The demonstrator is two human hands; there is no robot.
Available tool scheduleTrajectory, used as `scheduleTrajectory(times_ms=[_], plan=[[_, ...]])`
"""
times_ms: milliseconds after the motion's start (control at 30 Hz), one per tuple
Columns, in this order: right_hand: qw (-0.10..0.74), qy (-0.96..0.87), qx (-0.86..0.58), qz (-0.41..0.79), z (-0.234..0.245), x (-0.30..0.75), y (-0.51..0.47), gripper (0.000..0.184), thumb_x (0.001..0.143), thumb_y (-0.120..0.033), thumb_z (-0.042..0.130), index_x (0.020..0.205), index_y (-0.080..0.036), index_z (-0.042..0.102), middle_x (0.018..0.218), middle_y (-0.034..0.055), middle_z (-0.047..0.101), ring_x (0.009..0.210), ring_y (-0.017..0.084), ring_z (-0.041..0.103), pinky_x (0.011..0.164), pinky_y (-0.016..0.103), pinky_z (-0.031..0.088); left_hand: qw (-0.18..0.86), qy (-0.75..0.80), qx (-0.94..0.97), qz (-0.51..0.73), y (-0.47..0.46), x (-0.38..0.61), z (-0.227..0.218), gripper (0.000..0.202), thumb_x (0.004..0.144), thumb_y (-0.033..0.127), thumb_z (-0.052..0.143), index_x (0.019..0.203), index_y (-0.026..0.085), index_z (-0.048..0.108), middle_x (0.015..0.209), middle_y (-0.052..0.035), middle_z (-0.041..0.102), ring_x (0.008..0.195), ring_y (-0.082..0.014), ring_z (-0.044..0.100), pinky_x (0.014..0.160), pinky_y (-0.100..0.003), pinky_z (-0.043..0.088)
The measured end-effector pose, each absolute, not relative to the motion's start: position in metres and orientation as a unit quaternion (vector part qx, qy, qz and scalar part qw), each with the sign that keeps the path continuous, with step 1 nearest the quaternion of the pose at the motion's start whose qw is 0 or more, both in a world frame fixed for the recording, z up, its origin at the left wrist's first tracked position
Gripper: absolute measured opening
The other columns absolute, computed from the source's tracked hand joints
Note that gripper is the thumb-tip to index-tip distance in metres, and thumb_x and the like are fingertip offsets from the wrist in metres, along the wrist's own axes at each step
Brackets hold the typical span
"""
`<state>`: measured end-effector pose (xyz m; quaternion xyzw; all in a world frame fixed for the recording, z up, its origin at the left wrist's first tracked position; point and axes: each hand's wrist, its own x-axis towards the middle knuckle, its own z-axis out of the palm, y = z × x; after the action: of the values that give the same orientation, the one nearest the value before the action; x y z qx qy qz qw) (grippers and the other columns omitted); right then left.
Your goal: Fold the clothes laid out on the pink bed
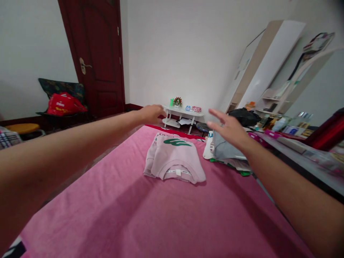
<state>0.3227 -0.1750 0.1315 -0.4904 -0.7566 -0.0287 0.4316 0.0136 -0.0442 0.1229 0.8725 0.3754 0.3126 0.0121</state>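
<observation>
A pale pink sweatshirt [174, 157] with a green wing-like print lies folded on the pink bed cover, its neckline turned toward me. My left hand [152, 114] is raised in the air beyond the sweatshirt's far left corner. It holds nothing; its fingers point forward and are slightly blurred. My right hand [227, 127] hovers to the right with fingers stretched and apart, holding nothing. Below and behind it sits a stack of folded clothes [228, 148], grey on top with white and green pieces, partly covered by my right forearm.
The pink bed cover [161, 218] spreads beneath everything. A white low table [182, 111] with small items stands by the far wall. Along the right runs a cluttered table [303, 157]. A red bag [66, 104] rests on a chair near the dark red door [99, 53].
</observation>
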Motion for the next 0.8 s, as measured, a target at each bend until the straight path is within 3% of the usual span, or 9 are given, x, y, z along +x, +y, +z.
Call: scheduleTrajectory(times_ms=[100, 167, 300, 400, 533, 667, 733, 800], plan=[[0.473, -0.748, -0.450, -0.119, 0.172, 0.318, -0.142, 0.054, 0.083, -0.040, 0.058, 0.133, -0.021, 0.051, 0.137, 0.0063, 0.052, 0.130, 0.026, 0.044, 0.109, 0.049, 0.027, -0.023, 0.307, 0.907, 0.286, -0.037, 0.045, 0.155, 0.038, 0.072, 0.023, 0.064, 0.107, 0.012, 0.068, 0.112, -0.0053, 0.061, 0.115, -0.0288, 0.052, 0.101, -0.043, 0.033], [0.492, -0.730, -0.446, -0.163, 0.161, 0.309, -0.127, 0.050, 0.088, -0.039, 0.051, 0.135, -0.021, 0.049, 0.140, 0.0060, 0.049, 0.134, 0.026, 0.038, 0.111, 0.049, 0.023, -0.025, 0.289, 0.905, 0.312, -0.041, 0.060, 0.140, 0.038, 0.078, 0.027, 0.060, 0.113, 0.011, 0.065, 0.115, -0.0077, 0.060, 0.116, -0.0292, 0.051, 0.102, -0.043, 0.033], [0.453, -0.683, -0.546, -0.171, 0.050, 0.275, -0.117, 0.048, 0.092, -0.034, 0.040, 0.139, -0.024, 0.043, 0.150, 0.0071, 0.036, 0.141, 0.028, 0.022, 0.113, 0.054, 0.015, 0.007, 0.380, 0.854, 0.356, -0.065, 0.078, 0.026, 0.048, 0.088, 0.040, 0.050, 0.131, 0.020, 0.052, 0.138, -0.0115, 0.048, 0.127, -0.0293, 0.043, 0.106, -0.043, 0.031], [0.286, -0.686, -0.668, -0.022, -0.050, 0.256, -0.114, 0.049, 0.093, -0.038, 0.038, 0.140, -0.027, 0.042, 0.152, 0.0068, 0.032, 0.141, 0.026, 0.024, 0.111, 0.052, 0.020, 0.051, 0.461, 0.850, 0.250, -0.073, 0.082, -0.067, 0.060, 0.089, 0.052, 0.042, 0.141, 0.021, 0.041, 0.150, -0.0130, 0.034, 0.137, -0.0337, 0.029, 0.110, -0.052, 0.023], [0.221, -0.673, -0.705, 0.013, -0.104, 0.257, -0.106, 0.056, 0.092, -0.044, 0.038, 0.146, -0.031, 0.030, 0.156, 0.0020, 0.022, 0.142, 0.026, 0.018, 0.112, 0.053, 0.016, 0.065, 0.470, 0.855, 0.210, -0.065, 0.080, -0.107, 0.068, 0.089, 0.061, 0.035, 0.145, 0.024, 0.032, 0.155, -0.0110, 0.022, 0.142, -0.0323, 0.019, 0.112, -0.053, 0.016], [0.292, -0.648, -0.703, -0.024, -0.102, 0.269, -0.112, 0.055, 0.092, -0.045, 0.036, 0.139, -0.018, 0.041, 0.147, 0.0093, 0.038, 0.136, 0.023, 0.032, 0.111, 0.039, 0.024, 0.053, 0.533, 0.795, 0.283, -0.072, 0.078, -0.095, 0.084, 0.079, 0.066, 0.050, 0.143, 0.014, 0.033, 0.154, -0.0192, 0.019, 0.141, -0.0352, 0.017, 0.112, -0.047, 0.020], [0.330, -0.581, -0.742, -0.051, -0.104, 0.272, -0.123, 0.060, 0.091, -0.049, 0.034, 0.136, -0.010, 0.044, 0.138, 0.0169, 0.047, 0.129, 0.028, 0.041, 0.106, 0.039, 0.031, 0.061, 0.583, 0.740, 0.329, -0.085, 0.077, -0.095, 0.089, 0.075, 0.064, 0.057, 0.142, 0.010, 0.031, 0.150, -0.0230, 0.027, 0.137, -0.0368, 0.028, 0.109, -0.046, 0.025], [0.333, -0.526, -0.781, -0.048, -0.108, 0.272, -0.137, 0.067, 0.090, -0.055, 0.033, 0.136, -0.008, 0.042, 0.131, 0.0209, 0.052, 0.121, 0.032, 0.049, 0.098, 0.042, 0.038, 0.088, 0.591, 0.718, 0.358, -0.101, 0.075, -0.100, 0.086, 0.075, 0.057, 0.060, 0.142, 0.012, 0.029, 0.142, -0.0208, 0.041, 0.128, -0.0350, 0.041, 0.105, -0.043, 0.032]])
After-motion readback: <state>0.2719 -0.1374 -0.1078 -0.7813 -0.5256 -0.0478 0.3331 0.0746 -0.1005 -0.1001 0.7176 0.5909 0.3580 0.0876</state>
